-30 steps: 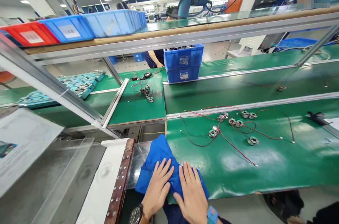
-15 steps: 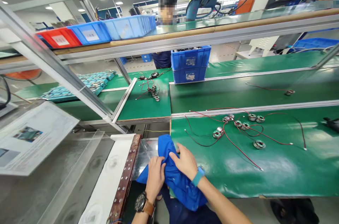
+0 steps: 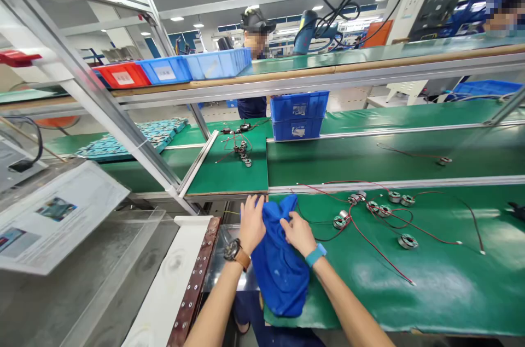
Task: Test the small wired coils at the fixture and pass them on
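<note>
A crumpled blue cloth [image 3: 281, 276] hangs and lies over the left front corner of the green work surface. My left hand [image 3: 252, 224], with a watch on its wrist, is at the cloth's upper left edge, its fingers stretched out and slightly apart. On the cloth's right side, my right hand [image 3: 300, 233], wearing a light blue wristband, has bent fingers and thumb gripping the fabric. To the right of it lie several small round motors [image 3: 340, 221] with red and black wires.
Blue crates [image 3: 299, 122] stand stacked behind the work surface. A metal frame post [image 3: 127, 144] slants down at left, near a white rail with a brown perforated strip [image 3: 197, 276]. Bins [image 3: 164, 70] line the shelf overhead. A person [image 3: 254, 40] stands beyond it.
Both hands have moved forward and up in the view. The blue cloth, bunched between them before, is now spread out longer over the corner. My left fingers have straightened. The camera view has tilted up.
</note>
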The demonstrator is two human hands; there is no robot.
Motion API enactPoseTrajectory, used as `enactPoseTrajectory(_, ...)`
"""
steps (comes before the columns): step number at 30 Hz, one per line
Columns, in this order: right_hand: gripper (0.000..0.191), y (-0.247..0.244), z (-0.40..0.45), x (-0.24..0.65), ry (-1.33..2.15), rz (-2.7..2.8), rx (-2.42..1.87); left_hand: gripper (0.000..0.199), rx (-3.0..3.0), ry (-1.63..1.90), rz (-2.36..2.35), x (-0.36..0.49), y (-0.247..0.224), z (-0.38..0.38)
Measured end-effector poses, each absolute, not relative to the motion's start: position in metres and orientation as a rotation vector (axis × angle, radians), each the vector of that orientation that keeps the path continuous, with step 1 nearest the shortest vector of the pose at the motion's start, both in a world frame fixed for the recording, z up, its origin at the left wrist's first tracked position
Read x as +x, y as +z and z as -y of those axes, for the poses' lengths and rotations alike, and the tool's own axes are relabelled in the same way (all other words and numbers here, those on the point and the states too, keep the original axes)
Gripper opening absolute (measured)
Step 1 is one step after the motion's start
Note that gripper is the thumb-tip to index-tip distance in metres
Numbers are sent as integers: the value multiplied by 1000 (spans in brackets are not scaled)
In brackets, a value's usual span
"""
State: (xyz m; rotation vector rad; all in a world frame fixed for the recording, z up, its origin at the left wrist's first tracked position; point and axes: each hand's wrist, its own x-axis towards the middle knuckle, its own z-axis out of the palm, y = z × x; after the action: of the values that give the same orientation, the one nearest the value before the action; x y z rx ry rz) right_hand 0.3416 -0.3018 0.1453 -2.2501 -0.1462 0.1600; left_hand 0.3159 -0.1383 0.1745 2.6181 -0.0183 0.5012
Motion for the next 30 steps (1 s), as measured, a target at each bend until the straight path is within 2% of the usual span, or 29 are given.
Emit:
enactPoseTrajectory(4,42,144,317,342,18,296,-2631,53,2627,631,-237,275,113,187)
enactPoseTrajectory(8,56,127,291,355,-139,522,-2587,80,2630,738,-410,227,51,242)
enactPoseTrajectory(10,74,109,266,368,-53,585,-2610,86,2679,674,-454,217,35,259)
enactPoseTrajectory(12,89,90,243,381,23,603,-2647,79,2734,586,-432,215,32,261)
enactPoseTrajectory(15,92,70,224,400,45,570,-2693,67,2769,462,-326,219,44,244)
enactPoseTrajectory(21,101,69,224,423,114,531,-2702,73,2785,153,-154,215,69,212)
enactPoseTrajectory(27,101,68,223,424,120,602,-2610,61,2798,188,-315,208,68,232)
enactPoseTrajectory(30,117,82,232,435,316,662,-2489,55,2758,256,-348,211,69,237)
